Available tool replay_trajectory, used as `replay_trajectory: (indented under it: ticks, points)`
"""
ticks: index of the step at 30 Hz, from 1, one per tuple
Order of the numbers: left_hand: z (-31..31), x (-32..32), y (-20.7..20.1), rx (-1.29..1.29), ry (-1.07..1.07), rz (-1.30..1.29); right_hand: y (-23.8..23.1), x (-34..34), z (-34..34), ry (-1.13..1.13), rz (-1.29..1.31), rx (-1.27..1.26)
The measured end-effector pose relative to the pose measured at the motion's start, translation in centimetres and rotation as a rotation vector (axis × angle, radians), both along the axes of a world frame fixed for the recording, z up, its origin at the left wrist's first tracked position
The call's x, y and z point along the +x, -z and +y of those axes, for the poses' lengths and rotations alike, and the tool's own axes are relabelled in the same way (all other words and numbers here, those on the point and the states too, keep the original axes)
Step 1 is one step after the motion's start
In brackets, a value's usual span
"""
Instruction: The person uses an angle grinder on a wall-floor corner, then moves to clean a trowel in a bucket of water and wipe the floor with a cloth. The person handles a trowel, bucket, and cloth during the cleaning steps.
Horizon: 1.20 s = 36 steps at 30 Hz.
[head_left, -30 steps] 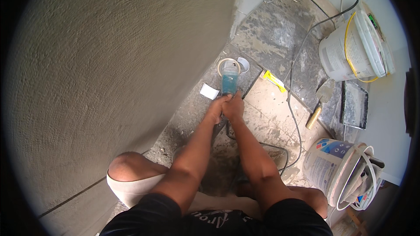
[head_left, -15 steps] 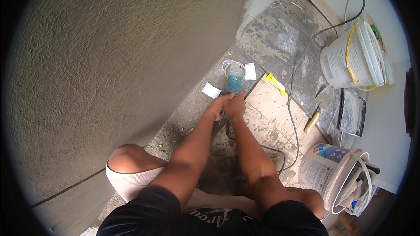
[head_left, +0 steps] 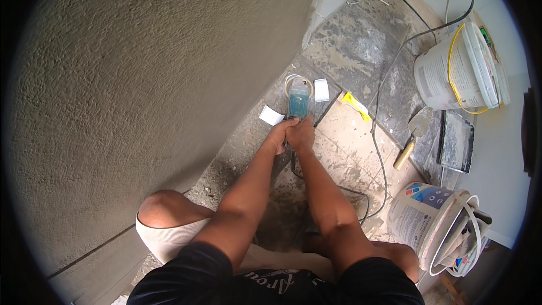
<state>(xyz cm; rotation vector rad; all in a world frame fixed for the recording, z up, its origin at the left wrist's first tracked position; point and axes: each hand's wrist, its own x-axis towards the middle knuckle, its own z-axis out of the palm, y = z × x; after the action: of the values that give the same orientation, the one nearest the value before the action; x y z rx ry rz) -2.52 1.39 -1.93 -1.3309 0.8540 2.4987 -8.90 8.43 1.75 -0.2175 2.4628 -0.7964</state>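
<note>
Both my hands are wrapped round the near end of a teal corded power tool [head_left: 298, 104], which looks like an angle grinder. It points away from me, low over the dusty floor beside the wall. My left hand [head_left: 280, 134] is on its left side and my right hand [head_left: 302, 133] grips from the right, touching the left. Most of the grip is hidden under my fingers. Pale rings [head_left: 287, 83] show around the tool's far end; whether they belong to it I cannot tell. White pieces, one left [head_left: 271, 115] and one right [head_left: 321, 90], lie on either side.
A rough grey plastered wall [head_left: 141, 79] rises close on my left. A black cord [head_left: 379, 152] crosses the floor. Rightward are a yellow wrapper [head_left: 356, 107], a trowel [head_left: 406, 152], a black-rimmed tray [head_left: 457, 142], a white bucket [head_left: 443, 76] and a nearer bucket [head_left: 415, 212] holding cloth.
The power tool and both my hands have shifted slightly left past the white pieces. The pale rings around its far end now overlap more. My grip stays the same.
</note>
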Motion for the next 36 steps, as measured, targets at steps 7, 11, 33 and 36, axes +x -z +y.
replay_trajectory:
  ticks: [7, 11, 33, 36]
  points:
    - [0.0, -0.1, 1.0, -0.008, -0.008, 0.019, 1.2, -0.2, 0.0, -0.005, 0.002, -0.038]
    - [0.1, -0.2, 1.0, -0.036, -0.023, 0.005, 1.6, -0.4, 0.2, -0.011, -0.001, -0.065]
    - [-0.1, -0.8, 1.1, -0.068, -0.092, 0.1, 2.1, -0.6, 0.1, 0.01, -0.003, -0.092]
    - [0.1, -0.9, 0.2, -0.08, -0.031, 0.067, 2.6, -0.8, 0.4, -0.001, 0.002, -0.124]
